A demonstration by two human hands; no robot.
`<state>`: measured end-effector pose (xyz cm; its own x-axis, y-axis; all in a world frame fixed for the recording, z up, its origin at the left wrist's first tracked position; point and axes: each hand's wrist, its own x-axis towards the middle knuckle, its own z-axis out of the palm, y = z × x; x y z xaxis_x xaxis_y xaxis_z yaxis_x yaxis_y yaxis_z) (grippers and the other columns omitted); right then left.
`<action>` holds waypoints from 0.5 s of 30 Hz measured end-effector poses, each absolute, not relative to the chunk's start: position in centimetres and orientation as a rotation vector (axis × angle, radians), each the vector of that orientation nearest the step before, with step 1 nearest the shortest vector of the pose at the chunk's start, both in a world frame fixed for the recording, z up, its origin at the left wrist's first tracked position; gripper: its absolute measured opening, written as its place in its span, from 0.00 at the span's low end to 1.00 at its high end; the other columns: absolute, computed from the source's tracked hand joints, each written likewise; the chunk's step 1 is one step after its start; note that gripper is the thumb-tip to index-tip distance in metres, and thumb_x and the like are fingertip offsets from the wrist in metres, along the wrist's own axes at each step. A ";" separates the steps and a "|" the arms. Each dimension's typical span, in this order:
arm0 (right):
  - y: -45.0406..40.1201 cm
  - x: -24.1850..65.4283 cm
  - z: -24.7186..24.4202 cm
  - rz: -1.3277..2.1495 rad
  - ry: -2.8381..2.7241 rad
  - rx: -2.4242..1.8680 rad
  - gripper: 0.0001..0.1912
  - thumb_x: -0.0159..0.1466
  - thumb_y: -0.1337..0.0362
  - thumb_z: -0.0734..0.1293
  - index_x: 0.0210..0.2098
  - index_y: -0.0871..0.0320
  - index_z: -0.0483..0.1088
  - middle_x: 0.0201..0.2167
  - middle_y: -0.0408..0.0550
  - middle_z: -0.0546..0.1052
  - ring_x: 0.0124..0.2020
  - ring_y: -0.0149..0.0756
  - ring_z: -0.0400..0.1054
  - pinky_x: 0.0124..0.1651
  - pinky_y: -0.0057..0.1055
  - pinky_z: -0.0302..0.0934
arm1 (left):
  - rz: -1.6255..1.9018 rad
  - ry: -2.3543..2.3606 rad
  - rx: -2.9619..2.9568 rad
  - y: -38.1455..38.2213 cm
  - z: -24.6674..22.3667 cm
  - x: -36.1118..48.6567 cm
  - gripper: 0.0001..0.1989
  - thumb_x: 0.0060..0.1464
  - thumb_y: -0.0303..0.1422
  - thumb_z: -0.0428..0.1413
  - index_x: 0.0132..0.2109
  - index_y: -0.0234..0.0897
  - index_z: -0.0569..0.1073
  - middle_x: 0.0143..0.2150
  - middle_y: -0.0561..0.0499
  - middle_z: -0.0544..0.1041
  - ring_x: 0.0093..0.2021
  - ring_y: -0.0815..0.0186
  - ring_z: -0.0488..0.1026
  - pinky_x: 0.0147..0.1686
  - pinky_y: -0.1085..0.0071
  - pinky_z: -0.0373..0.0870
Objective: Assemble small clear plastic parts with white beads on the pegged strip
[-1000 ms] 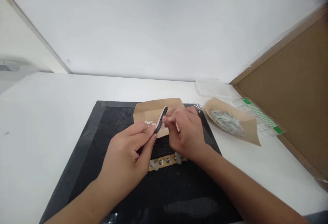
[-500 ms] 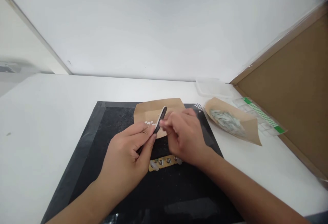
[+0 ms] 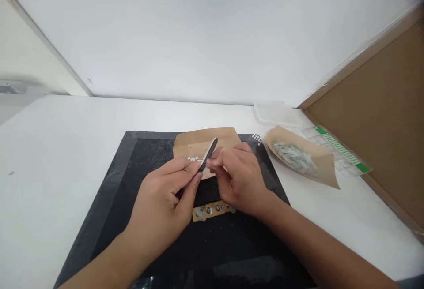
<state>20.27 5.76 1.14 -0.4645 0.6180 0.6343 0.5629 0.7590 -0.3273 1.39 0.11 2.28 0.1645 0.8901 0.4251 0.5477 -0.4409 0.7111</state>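
Observation:
My left hand (image 3: 167,194) pinches a slim nail file (image 3: 209,154), dark on one side and pale on the other, its free end tilted up and to the right. Close against the file's right edge, my right hand (image 3: 239,178) has its thumb and forefinger pressed together. Whatever sits between those fingertips is too small to make out. Below the hands lies a yellow strip (image 3: 213,210) with round metallic studs and a translucent nail-like piece (image 3: 200,213) at its left end. Small white pieces (image 3: 193,158) rest on brown paper (image 3: 185,144) behind my left fingers.
A black mat (image 3: 115,183) lies under the work. To the right, a brown paper tray (image 3: 326,172) holds many translucent nail-like pieces (image 3: 294,157). Beside it are a clear sheet with a green-and-white grid (image 3: 342,150) and a clear plastic lid or tray (image 3: 276,113). A cardboard panel (image 3: 374,103) stands at right.
The file's upper end has swung slightly to the right. My right fingers have shifted a little along its edge; my left hand stays almost still.

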 end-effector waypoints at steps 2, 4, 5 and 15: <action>5.8 20.3 1.1 0.058 -2.138 -0.889 0.12 0.72 0.72 0.63 0.33 0.54 0.61 0.27 0.40 0.78 0.29 0.32 0.74 0.39 0.37 0.52 | 1.181 1.357 2.047 0.1 2.3 1.4 0.12 0.69 0.27 0.55 0.47 0.38 0.85 0.35 0.50 0.78 0.32 0.70 0.75 0.30 0.76 0.70; 5.8 20.3 1.1 0.033 -2.082 -0.916 0.12 0.72 0.72 0.63 0.33 0.54 0.61 0.27 0.40 0.78 0.30 0.33 0.75 0.41 0.38 0.53 | 1.179 1.355 2.041 0.1 2.3 1.4 0.12 0.69 0.28 0.55 0.47 0.38 0.85 0.34 0.50 0.78 0.32 0.69 0.75 0.31 0.76 0.71; 5.8 20.3 1.0 0.041 -2.084 -0.922 0.12 0.72 0.72 0.63 0.33 0.54 0.61 0.27 0.40 0.78 0.30 0.33 0.75 0.41 0.38 0.53 | 1.177 1.352 2.040 0.1 2.3 1.4 0.12 0.69 0.28 0.55 0.46 0.38 0.85 0.34 0.51 0.78 0.32 0.69 0.75 0.32 0.76 0.71; 5.3 20.7 1.0 0.273 -2.007 -0.758 0.09 0.70 0.72 0.68 0.38 0.53 0.66 0.28 0.36 0.80 0.35 0.33 0.78 0.43 0.36 0.59 | 1.204 1.506 1.999 0.3 2.4 0.9 0.09 0.69 0.32 0.57 0.46 0.39 0.83 0.31 0.54 0.75 0.29 0.70 0.74 0.31 0.74 0.71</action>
